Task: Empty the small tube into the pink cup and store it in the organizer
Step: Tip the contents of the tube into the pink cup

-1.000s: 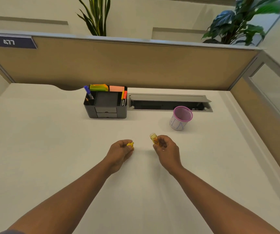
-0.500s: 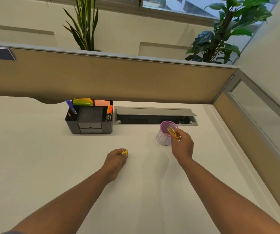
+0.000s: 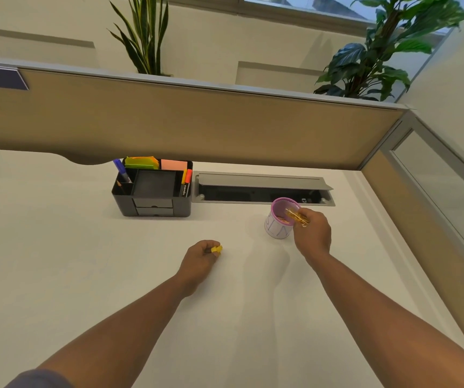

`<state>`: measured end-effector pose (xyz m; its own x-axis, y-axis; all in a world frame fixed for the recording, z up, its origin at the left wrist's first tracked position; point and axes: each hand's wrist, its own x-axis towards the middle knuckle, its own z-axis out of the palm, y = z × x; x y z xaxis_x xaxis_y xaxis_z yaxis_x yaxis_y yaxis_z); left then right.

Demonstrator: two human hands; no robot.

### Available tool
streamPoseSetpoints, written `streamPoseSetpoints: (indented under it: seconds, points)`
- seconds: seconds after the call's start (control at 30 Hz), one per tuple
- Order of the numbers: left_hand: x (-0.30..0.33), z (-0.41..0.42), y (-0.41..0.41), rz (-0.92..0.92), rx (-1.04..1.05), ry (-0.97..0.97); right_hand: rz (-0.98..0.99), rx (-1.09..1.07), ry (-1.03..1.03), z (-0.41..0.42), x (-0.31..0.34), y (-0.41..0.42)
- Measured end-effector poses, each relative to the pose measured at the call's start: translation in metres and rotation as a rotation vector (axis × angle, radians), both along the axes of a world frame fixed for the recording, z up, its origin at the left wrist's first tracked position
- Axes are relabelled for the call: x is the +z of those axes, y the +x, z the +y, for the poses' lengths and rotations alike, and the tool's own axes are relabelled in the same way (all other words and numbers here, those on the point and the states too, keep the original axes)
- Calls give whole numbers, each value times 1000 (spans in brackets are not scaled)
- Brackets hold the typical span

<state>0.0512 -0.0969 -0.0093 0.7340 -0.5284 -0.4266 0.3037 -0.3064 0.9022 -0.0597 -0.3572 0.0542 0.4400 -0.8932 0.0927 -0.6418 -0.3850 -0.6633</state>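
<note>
Roughly, biggest first —
Desk (image 3: pixel 57 261): white top, fills most of the view; tan partition (image 3: pixel 197 121) along the far edge, w/ a blue sign at its left end.
Plants: two behind the partition, a tall spiky one (image 3: pixel 144 37) left of centre, a broad-leaved one (image 3: pixel 379 51) to the right.
Cable tray (image 3: pixel 261 187): grey, set into the desk at the back, lid up, just right of the organizer.
Organizer (image 3: pixel 152 191): black, several compartments, two small drawers in front. Blue pen and pencil in the left slot, green/yellow and pink sticky pads at the back, orange and yellow markers in the right slot. Centre compartment looks bare.
Right hand (image 3: pixel 313 233): raised beside the pink cup, fingers closed around the small tube.
Left hand (image 3: pixel 201 256): resting on the desk, well apart from the cup, fingers curled shut on a small yellow cap.
Pink cup (image 3: pixel 281 221): upright, pink rim, pale wall w/ faint lines, near the tray's front edge; some orange bits show inside.
Small tube (image 3: pixel 298 217): amber, see-through, tilted w/ open end over the cup's mouth, lower end hidden in the right hand. Contents too small to tell.
Yellow cap (image 3: pixel 216 249): pokes out betw. left thumb and fingers, just above the desk.
</note>
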Motion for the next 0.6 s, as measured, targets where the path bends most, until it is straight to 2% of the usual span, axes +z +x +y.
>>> streamPoseSetpoints:
  seconds: [0.6]
  points:
    - [-5,1,1,-8,-4,-1,43,19,-2,1,9,-1]
